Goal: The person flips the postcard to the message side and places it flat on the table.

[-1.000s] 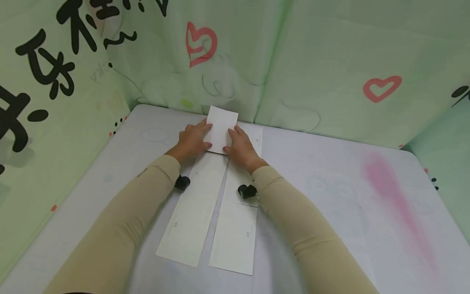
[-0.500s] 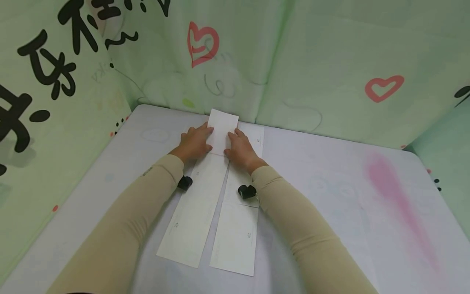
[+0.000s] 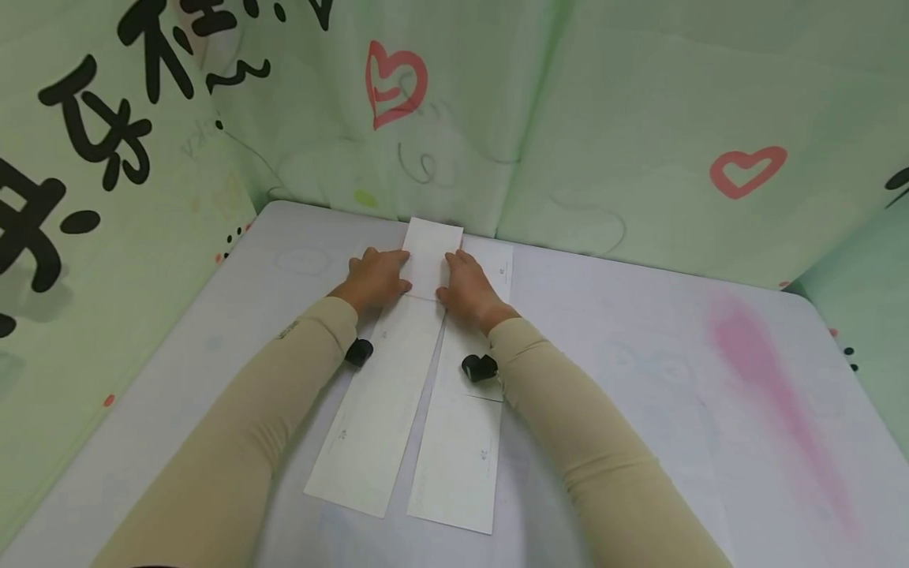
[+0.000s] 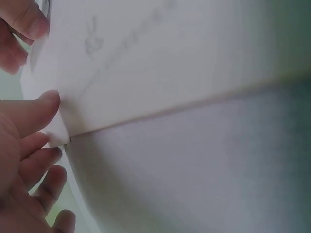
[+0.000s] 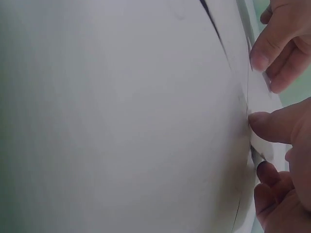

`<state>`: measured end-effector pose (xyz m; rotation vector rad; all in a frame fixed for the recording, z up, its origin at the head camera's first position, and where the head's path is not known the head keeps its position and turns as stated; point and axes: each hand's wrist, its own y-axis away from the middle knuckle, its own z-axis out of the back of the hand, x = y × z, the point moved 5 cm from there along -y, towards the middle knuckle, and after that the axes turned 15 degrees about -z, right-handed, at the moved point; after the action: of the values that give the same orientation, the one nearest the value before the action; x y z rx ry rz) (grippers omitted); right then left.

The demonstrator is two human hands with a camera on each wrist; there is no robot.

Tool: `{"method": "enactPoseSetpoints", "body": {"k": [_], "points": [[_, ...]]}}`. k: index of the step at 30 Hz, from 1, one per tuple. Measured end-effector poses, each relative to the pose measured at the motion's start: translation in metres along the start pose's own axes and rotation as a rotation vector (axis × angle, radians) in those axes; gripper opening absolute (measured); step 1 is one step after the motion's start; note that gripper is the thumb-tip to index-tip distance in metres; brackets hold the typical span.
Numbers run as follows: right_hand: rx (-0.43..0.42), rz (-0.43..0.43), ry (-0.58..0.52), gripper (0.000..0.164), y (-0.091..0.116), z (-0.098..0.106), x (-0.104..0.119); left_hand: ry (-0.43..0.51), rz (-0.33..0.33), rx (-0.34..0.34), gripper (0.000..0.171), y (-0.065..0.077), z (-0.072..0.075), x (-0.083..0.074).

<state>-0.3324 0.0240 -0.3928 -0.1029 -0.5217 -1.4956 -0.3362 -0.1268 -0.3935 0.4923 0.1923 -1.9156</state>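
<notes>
A blank white paper card [image 3: 431, 251] lies at the far end of the left paper column [image 3: 369, 426], its near edge along that column's top end. My left hand [image 3: 372, 278] holds the card by its left side, thumb near the lower corner and index finger higher up. On the opposite side my right hand [image 3: 470, 290] grips the right edge, thumb at the near corner. Both thumbs show close to the paper seam in the wrist views. To the right lies a second paper column [image 3: 458, 457], partly hidden under my right hand and wrist.
The columns lie on a white-covered table [image 3: 611, 355] with a pink smear [image 3: 767, 379] at right. A green curtain [image 3: 611, 118] with drawn hearts rises right behind the table's far edge. A narrow gap parts the two columns.
The card has come down and slightly toward me; the dark gap under its near edge has closed to a thin line. Both hands have moved with it, still at its sides.
</notes>
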Motion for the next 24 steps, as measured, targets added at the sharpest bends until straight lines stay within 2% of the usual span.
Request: {"method": "enactPoseSetpoints", "body": {"k": [4, 13, 24], "points": [[0.007, -0.006, -0.016, 0.065, -0.0004, 0.0004, 0.0, -0.005, 0.033, 0.011, 0.061, 0.0019, -0.0005, -0.0004], [0.039, -0.024, -0.02, 0.059, 0.0014, -0.0013, -0.002, -0.071, 0.012, 0.052, 0.052, 0.0057, 0.0007, -0.0072], [0.039, -0.002, 0.025, 0.055, 0.0016, -0.0004, 0.0007, -0.037, 0.03, 0.023, 0.044, 0.0003, -0.0009, -0.003]]}}
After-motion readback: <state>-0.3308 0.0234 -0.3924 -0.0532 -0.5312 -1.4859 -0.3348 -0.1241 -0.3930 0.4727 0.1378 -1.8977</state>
